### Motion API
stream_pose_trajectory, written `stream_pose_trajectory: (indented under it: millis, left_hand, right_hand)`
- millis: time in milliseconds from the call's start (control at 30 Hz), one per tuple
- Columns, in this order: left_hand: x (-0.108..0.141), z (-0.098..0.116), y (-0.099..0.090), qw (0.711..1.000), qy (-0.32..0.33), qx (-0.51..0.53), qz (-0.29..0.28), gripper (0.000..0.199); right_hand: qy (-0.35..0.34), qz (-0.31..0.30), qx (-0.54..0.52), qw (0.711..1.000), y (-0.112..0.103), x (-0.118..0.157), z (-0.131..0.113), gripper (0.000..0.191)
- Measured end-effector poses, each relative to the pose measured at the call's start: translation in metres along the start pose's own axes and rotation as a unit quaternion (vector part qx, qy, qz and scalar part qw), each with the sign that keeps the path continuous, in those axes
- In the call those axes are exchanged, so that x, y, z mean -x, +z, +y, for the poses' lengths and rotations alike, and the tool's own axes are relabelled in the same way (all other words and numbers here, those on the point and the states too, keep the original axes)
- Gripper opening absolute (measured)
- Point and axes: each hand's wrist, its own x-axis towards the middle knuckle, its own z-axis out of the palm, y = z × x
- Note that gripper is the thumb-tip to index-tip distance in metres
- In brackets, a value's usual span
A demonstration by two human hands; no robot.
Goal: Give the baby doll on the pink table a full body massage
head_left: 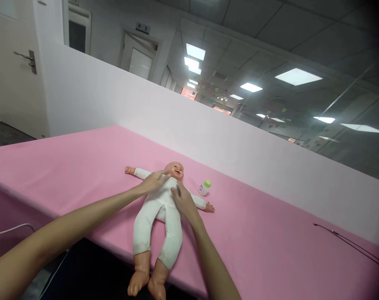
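Observation:
A baby doll (164,193) in white cloth lies face up on a pink-covered table (254,233), its head toward the wall and its feet past the near edge. My left hand (154,182) is over the doll's upper chest near the chin, fingers stretched and slightly blurred. On the other side of the chest, my right hand (182,199) has its thumb apart from the fingers. Neither hand shows anything in it; whether they press on the cloth I cannot tell. A small white bottle with a green cap (204,188) stands beside the doll's outstretched arm.
A low white partition (208,137) runs along the table's back. Thin dark-framed glasses or a wire-like item (348,241) lie at the far right. A white cable (17,227) hangs by the left edge. A door (17,71) is at the left.

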Motion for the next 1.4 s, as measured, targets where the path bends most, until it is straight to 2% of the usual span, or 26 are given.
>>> stream_pose_trajectory:
  millis: [100,200,367,500,633,700,767,833,900,1000,1133,1200,1267,1400]
  left_hand:
    - [0.012,-0.031,0.01,0.986,0.029,-0.15,-0.069,0.069]
    - [0.016,-0.042,0.016,0.962,0.039,-0.231,-0.137,0.075]
    - [0.006,-0.04,0.017,0.955,0.035,-0.261,-0.139,0.078]
    - [0.001,-0.043,0.02,0.962,0.002,-0.25,-0.109,0.08]
    - [0.004,-0.043,0.012,0.963,-0.056,-0.24,-0.111,0.087]
    - [0.011,-0.039,0.002,0.955,-0.086,-0.244,-0.145,0.092]
    - [0.02,-0.031,-0.009,0.94,-0.101,-0.25,-0.207,0.095]
    - [0.032,-0.021,-0.016,0.929,-0.095,-0.245,-0.259,0.092]
    - [0.041,-0.012,-0.016,0.931,-0.068,-0.224,-0.28,0.086]
    - [0.042,-0.004,-0.001,0.949,-0.02,-0.182,-0.258,0.086]
    - [0.019,-0.011,0.027,0.976,0.028,-0.142,-0.164,0.083]
    - [0.006,-0.02,0.035,0.978,0.04,-0.153,-0.137,0.078]
    - [-0.002,-0.029,0.035,0.973,0.021,-0.19,-0.13,0.08]
    - [0.0,-0.038,0.015,0.953,-0.083,-0.241,-0.163,0.101]
  right_hand:
    - [0.028,-0.059,-0.013,0.998,0.02,0.009,0.017,0.093]
    - [0.041,-0.09,-0.018,0.995,0.025,0.01,0.025,0.108]
    - [0.005,-0.056,-0.016,0.998,0.023,0.004,0.028,0.094]
    - [0.059,-0.025,-0.018,0.998,0.026,-0.002,0.038,0.094]
    - [0.095,-0.034,-0.004,0.995,0.021,0.005,0.044,0.097]
    - [0.107,-0.058,-0.001,0.993,0.013,0.014,0.04,0.096]
    - [0.112,-0.097,-0.007,0.989,0.005,0.024,0.032,0.096]
    - [0.096,-0.138,-0.024,0.985,-0.001,0.031,0.021,0.092]
    - [0.052,-0.168,-0.045,0.983,-0.001,0.031,0.012,0.086]
    - [-0.028,-0.159,-0.066,0.985,0.006,0.02,0.006,0.077]
    - [-0.061,-0.065,-0.082,0.993,0.022,-0.003,0.016,0.07]
    - [-0.044,-0.036,-0.067,0.996,0.027,-0.011,0.027,0.068]
    - [-0.005,-0.02,-0.042,0.999,0.029,-0.014,0.039,0.07]
    - [0.079,-0.016,-0.011,0.997,0.024,-0.007,0.055,0.076]
